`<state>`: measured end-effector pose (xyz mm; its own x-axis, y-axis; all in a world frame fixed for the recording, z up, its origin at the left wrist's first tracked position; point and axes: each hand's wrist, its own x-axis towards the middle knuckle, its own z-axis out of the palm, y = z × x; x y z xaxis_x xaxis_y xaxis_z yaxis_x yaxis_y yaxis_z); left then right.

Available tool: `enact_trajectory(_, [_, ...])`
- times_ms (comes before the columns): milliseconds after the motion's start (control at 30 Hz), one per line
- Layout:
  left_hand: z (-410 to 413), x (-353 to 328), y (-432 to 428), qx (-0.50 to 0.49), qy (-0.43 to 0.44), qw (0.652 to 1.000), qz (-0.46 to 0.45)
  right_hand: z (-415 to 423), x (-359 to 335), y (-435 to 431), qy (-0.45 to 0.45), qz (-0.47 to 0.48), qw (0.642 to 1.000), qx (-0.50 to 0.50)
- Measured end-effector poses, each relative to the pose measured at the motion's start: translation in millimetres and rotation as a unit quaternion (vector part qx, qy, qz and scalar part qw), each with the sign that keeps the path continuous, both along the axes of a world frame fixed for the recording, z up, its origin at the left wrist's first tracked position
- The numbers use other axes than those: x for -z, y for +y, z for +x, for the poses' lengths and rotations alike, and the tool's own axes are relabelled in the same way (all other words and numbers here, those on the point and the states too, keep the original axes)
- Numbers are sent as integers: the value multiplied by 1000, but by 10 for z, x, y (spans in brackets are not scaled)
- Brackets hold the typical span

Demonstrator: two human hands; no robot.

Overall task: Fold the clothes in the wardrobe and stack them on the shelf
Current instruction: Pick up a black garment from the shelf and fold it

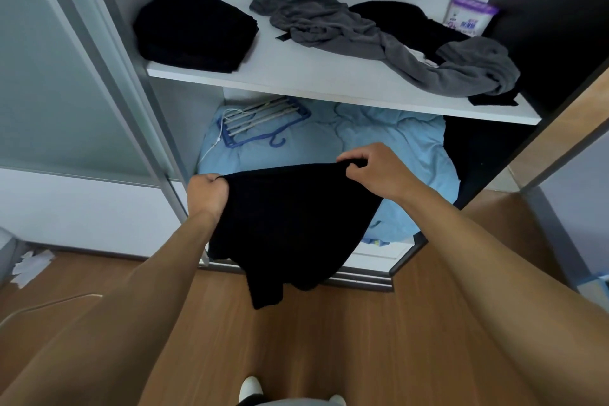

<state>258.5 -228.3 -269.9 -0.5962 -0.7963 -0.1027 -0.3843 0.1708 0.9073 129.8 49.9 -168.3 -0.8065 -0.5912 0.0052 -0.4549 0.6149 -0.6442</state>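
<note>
Holding a black garment (290,224) by its top edge, out in front of the open wardrobe, centre of view. Left grip (207,193), at 9 o'clock of the cloth, is a closed fist bunched round one corner. Right grip (372,171), at 1 o'clock, pinches the other corner between thumb and curled fingers. Cloth is spread between them and hangs free toward 6 o'clock over the floor, likely so it drops flat and shows its shape ahead of the first fold.

Shelf (296,69) above: folded black stack (194,30) at 11 o'clock, set hard left, probably to keep finished work apart from the unfolded grey and black heap (346,30) sprawling at 1 o'clock. Blue bedding (395,145) fills the compartment below, with a hanger rack (260,122) lying on it.
</note>
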Motion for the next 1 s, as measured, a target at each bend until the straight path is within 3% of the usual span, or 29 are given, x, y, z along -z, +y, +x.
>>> enact_trajectory(200, [-62,-245,186,69,26,996,-50,-74,44,5,-15,78,996,28])
enact_trajectory(467, [-181,-528,167,61,64,994,-70,1,92,-93,-78,-19,997,17])
enact_trajectory(600, [-120,-477,67,37,39,996,-78,26,36,-168,-19,78,997,11])
enact_trajectory(700, [-111,-413,75,45,20,996,-76,-1,-37,-261,37,100,994,-13])
enact_trajectory(833, [-151,-434,122,81,52,994,-57,-78,-106,-276,-3,96,994,-61])
enact_trajectory(1000, [-261,-573,213,118,100,986,-61,-107,-66,-227,-34,91,994,-50])
